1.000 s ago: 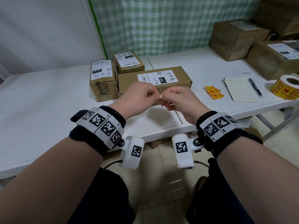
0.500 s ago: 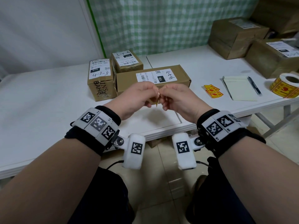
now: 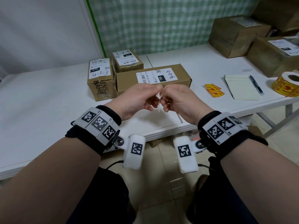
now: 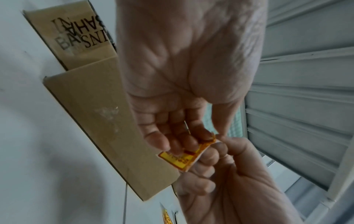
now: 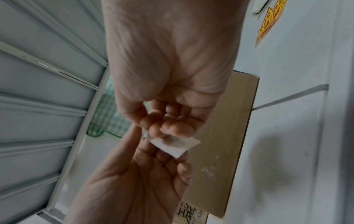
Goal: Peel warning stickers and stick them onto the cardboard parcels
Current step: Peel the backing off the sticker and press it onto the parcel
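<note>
Three brown cardboard parcels on the white counter point(image 3: 40, 101): at far left a small upright parcel with black printed lettering point(image 3: 100, 80), just behind and right of it a small squat parcel with a white label point(image 3: 127, 61), then a long flat parcel with a white shipping label point(image 3: 153, 78) touching the lettered one. In front of the long parcel, raised above the counter's near edge, left hand point(image 3: 137, 98) and right hand point(image 3: 178, 99) meeting fingertip to fingertip, both pinching one small yellow-and-red warning sticker point(image 4: 182, 157). Left hand curled on the printed yellow side; right hand curled on the white backing side point(image 5: 173, 146), thumb and forefinger gripping the top edge. Whether sticker and backing have parted: cannot tell. Further right on the counter, two loose yellow warning stickers point(image 3: 214, 91) lying overlapped, then a pale green notepad point(image 3: 241, 88) with a black pen point(image 3: 255, 84) just beside it, then a roll of yellow warning stickers point(image 3: 288, 84) at the counter's right end. Behind these, two large brown cardboard boxes point(image 3: 237, 35).
</note>
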